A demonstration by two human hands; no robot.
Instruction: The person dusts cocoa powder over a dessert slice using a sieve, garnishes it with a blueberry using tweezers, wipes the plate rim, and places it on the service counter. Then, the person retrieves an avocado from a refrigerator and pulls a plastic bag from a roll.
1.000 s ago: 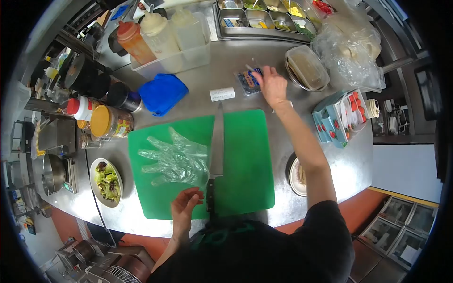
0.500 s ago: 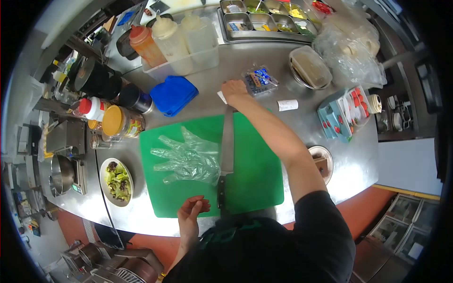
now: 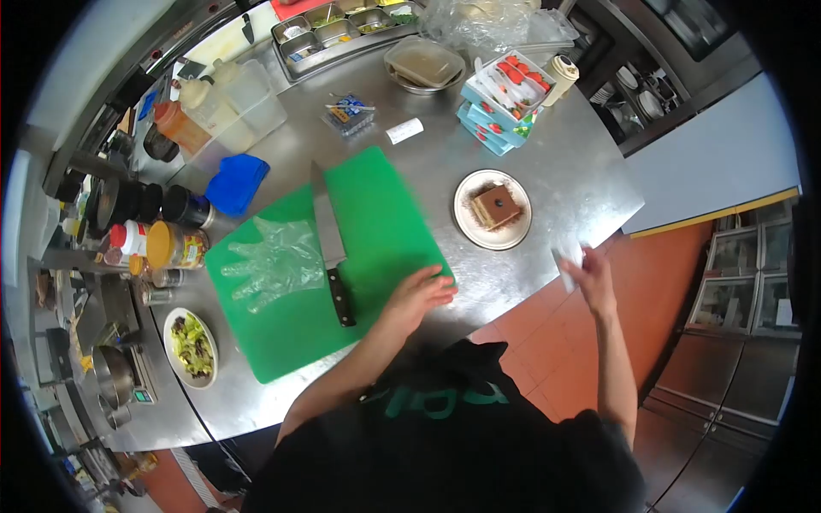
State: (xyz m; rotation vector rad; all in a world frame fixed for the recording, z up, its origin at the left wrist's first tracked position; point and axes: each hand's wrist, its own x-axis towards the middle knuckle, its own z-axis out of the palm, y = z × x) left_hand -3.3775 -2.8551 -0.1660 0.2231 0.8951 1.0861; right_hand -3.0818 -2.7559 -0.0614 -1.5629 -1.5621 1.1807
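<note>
Off the counter's right front edge, my right hand (image 3: 593, 280) pinches a small white paper slip (image 3: 564, 270), slightly blurred. My left hand (image 3: 419, 296), fingers extended and holding nothing, is over the right edge of the green cutting board (image 3: 385, 222). To its left lies a large knife (image 3: 327, 224) with a black handle, its blade pointing toward the back. A clear plastic glove (image 3: 278, 265) lies flat beside the blade. Nearest my right hand on the counter is a round plate (image 3: 469, 229) with a square of layered, cocoa-dusted cake (image 3: 496, 207).
A salad bowl (image 3: 192, 349) stands at the left front, below several jars (image 3: 175, 246). A blue cloth (image 3: 237, 184), sauce bottles (image 3: 205, 107), a blueberry pack (image 3: 349, 115), a paper roll (image 3: 404, 131) and strawberry boxes (image 3: 496, 128) sit farther back.
My view has turned right. My right hand has drawn back from behind the board to the counter's right front edge, carrying the slip. My left hand has moved right and its fingers have straightened.
</note>
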